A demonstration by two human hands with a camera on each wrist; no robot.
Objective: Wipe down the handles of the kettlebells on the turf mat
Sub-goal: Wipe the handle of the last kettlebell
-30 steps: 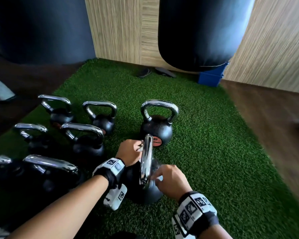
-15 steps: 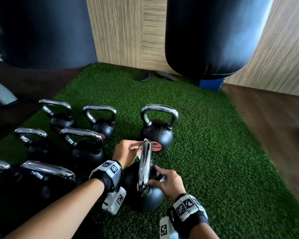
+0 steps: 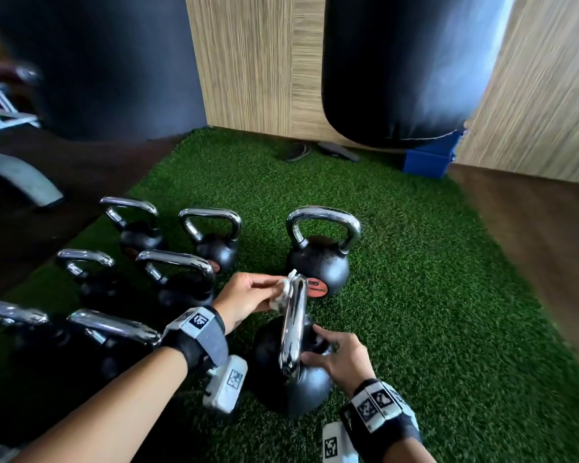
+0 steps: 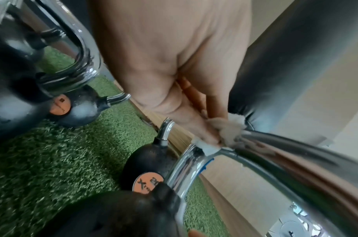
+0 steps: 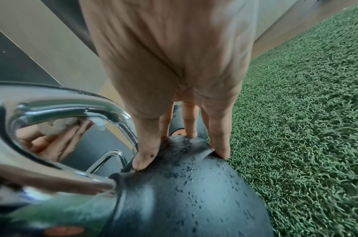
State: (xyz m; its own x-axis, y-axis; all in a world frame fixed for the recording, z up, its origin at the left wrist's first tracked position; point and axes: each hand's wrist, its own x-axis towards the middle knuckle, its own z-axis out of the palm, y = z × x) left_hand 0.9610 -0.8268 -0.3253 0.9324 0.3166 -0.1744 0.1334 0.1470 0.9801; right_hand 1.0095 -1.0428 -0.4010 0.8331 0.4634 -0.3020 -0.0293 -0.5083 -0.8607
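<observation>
The nearest kettlebell stands on the green turf mat, its chrome handle edge-on to me. My left hand pinches a small white wipe against the far upper part of that handle. The left wrist view shows the wipe bunched between the fingertips and the chrome handle. My right hand rests on the black body beside the handle. In the right wrist view its fingers are spread and press on the wet, speckled kettlebell.
Another kettlebell stands just behind, and several more are lined up on the left. A black punching bag hangs above the mat's far end, with a blue box under it. Brown floor borders the mat on the right.
My right hand slid down from the handle's side onto the kettlebell's body. My left hand carried the wipe up to the far top of the handle.
</observation>
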